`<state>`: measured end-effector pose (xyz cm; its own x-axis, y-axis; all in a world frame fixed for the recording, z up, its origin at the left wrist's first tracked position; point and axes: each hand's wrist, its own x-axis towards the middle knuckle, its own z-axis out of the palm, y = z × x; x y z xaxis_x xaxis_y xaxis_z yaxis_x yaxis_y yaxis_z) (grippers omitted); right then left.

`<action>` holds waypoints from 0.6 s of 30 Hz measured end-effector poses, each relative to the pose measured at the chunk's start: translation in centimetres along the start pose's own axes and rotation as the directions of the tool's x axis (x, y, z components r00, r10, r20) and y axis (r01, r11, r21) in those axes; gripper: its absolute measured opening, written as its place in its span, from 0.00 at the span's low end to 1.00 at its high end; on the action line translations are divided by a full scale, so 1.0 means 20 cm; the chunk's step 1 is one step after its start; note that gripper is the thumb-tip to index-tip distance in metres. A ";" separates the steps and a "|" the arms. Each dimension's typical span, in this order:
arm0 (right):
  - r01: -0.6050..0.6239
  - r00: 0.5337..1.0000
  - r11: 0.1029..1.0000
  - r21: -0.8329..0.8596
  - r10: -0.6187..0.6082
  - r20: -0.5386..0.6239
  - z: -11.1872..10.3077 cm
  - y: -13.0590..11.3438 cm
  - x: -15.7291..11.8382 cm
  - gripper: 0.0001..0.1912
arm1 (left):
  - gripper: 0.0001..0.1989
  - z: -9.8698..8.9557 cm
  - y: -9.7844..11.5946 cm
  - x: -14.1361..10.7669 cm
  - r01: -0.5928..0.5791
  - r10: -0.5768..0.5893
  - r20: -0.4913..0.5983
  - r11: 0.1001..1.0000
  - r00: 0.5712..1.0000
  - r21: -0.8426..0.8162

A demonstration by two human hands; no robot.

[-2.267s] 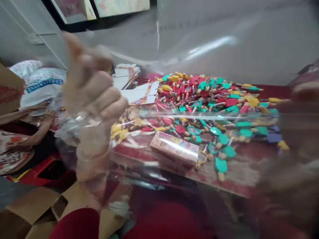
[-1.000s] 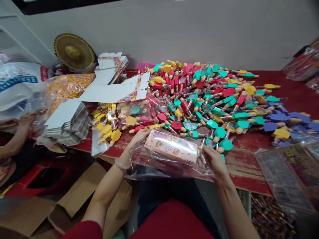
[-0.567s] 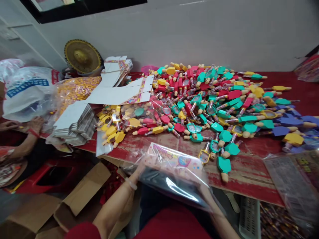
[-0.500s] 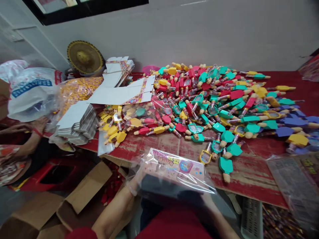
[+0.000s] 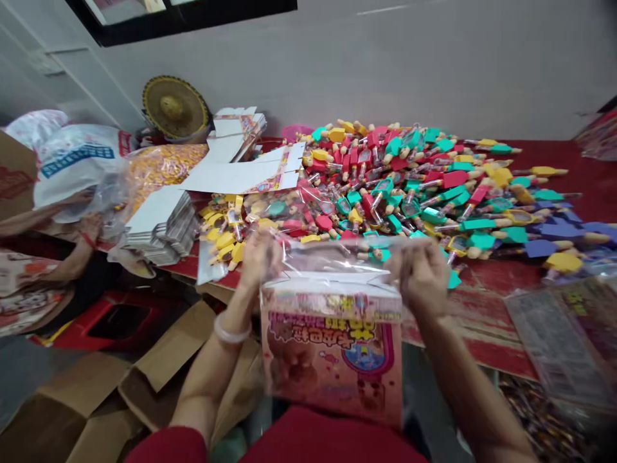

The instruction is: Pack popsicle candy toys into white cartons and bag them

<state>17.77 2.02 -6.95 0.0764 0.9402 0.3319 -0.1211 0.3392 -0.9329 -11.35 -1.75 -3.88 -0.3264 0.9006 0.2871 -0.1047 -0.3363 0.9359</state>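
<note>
A pink printed box point(image 5: 332, 360) hangs upright in front of me inside a clear plastic bag point(image 5: 332, 254). My left hand point(image 5: 263, 260) is closed around the bag's upper left corner. At the upper right corner my right hand point(image 5: 424, 273) grips the same bag, and the film is stretched between the two fists. White flaps show along the box's top edge. Just beyond the bag, a large heap of small toys point(image 5: 385, 186) in red, green, yellow and purple, with clear tubes, covers much of the red table point(image 5: 486, 289).
White folded cartons point(image 5: 159, 222) are stacked left, near a flat carton sheet point(image 5: 245, 173) and a bag of yellow pieces point(image 5: 164, 167). Another person's hand point(image 5: 89, 228) is at far left. Open cardboard boxes point(image 5: 159, 360) stand below; printed plastic bags point(image 5: 554, 334) lie right.
The box in its bag has swung from lying tilted to hanging upright. Both my hands have risen from beside the box to the bag's upper corners.
</note>
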 end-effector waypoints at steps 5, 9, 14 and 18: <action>0.538 0.783 0.805 -0.252 -0.365 0.504 -0.08 -0.18 -0.03 0.06 | 0.15 -0.14 0.21 -0.26 -0.151 0.093 0.210 0.948 0.973 0.280; 0.736 0.559 0.575 -0.357 -0.219 0.800 -0.18 0.20 -0.31 0.14 | 0.11 -0.23 -0.06 -0.57 -0.113 -0.438 0.376 0.517 0.817 0.848; 0.753 0.526 0.474 -0.456 -0.017 0.851 -0.23 0.61 -0.32 0.20 | 0.11 -0.19 -0.51 -0.59 -0.106 -0.431 0.253 0.335 0.866 0.936; 0.564 0.618 0.555 -0.611 0.207 0.759 -0.40 0.67 -0.27 0.16 | 0.15 -0.20 -0.53 -0.64 -0.035 -0.438 0.344 0.575 0.831 0.817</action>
<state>23.66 1.23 -22.34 -0.7285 0.6747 0.1185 0.5806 0.6999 -0.4160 -9.88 -10.87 -18.34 0.0975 0.9900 -0.1017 0.7189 0.0006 0.6952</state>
